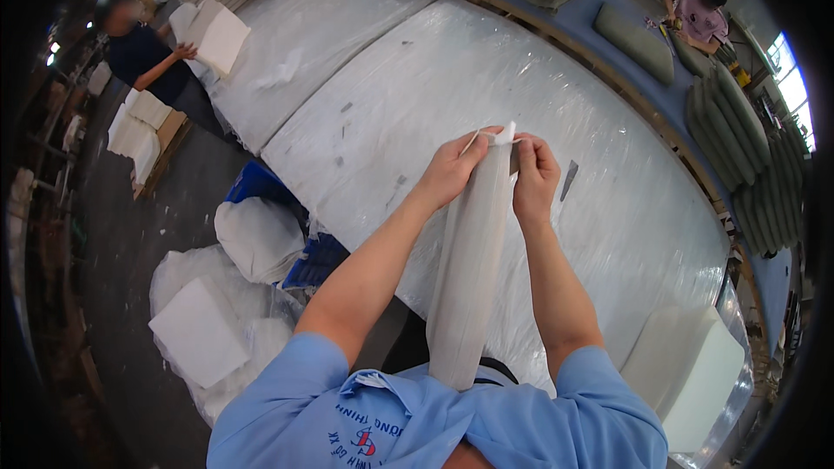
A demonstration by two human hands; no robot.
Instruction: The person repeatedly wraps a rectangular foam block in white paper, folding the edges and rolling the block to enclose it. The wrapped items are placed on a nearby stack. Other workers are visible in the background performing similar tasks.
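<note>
Evidently soft, a slim, pale cloth-covered cushion [473, 278] runs edge-on from the wearer's torso up to mid-frame, a white tip [506, 133] poking out at its far end. There the left hand [453, 170] and the right hand [536, 181] each pinch what looks like a thin pale cord [520, 140], though fingers partly hide it. Beneath lies a table [347, 139] sheathed in wrinkled, glossy clear film. A blocky white pad [695, 365] sits lower right, a squarish white block [200, 330] lower left; grey-green cushions [730, 135] stack at right.
</note>
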